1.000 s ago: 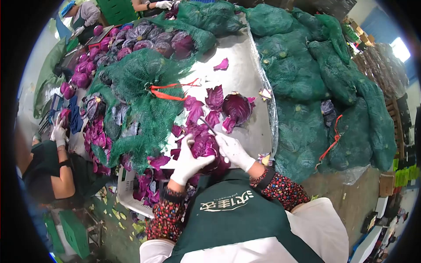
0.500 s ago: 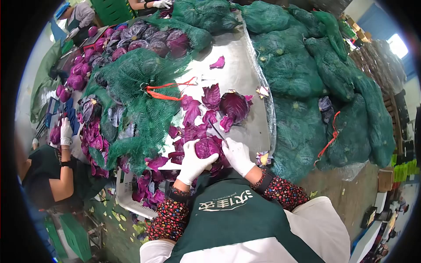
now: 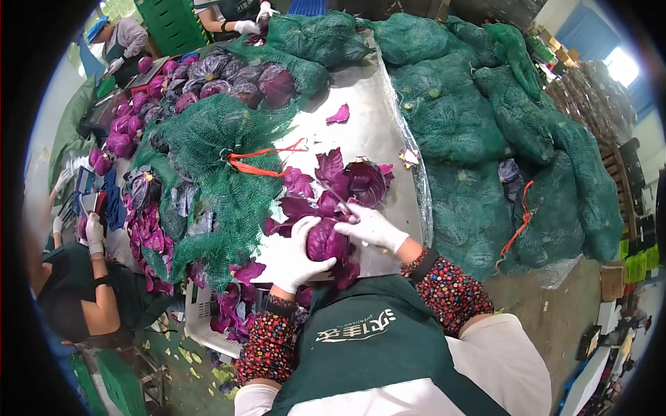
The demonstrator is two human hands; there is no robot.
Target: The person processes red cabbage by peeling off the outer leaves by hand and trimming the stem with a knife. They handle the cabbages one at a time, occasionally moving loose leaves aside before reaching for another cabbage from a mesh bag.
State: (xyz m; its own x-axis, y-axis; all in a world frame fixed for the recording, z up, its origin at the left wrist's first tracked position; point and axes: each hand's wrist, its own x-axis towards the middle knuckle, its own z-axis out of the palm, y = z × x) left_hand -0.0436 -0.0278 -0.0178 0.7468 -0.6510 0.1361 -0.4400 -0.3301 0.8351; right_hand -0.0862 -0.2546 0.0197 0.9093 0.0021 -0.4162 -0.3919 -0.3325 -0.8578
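My left hand (image 3: 293,258), in a white glove, is wrapped round the side of a purple cabbage (image 3: 327,241) close to my apron. My right hand (image 3: 373,227), also gloved, grips a knife (image 3: 336,197) whose thin blade points away to the upper left over loose leaves. Beyond the knife, a darker purple cabbage (image 3: 366,186) rests on the metal table (image 3: 361,104). Torn purple leaves (image 3: 298,182) lie around both cabbages. A white plastic crate (image 3: 199,315) beside me holds more leaves.
Left of the work spot, a green mesh bag (image 3: 208,139) with a red tie spreads beside piled cabbages (image 3: 229,73). Full mesh bags (image 3: 461,139) line the right side. A co-worker (image 3: 83,291) stands at left; others work at the far end.
My left hand and the cabbage in it have shifted slightly. My right hand has risen a little away from me with the knife, off the cabbage's side.
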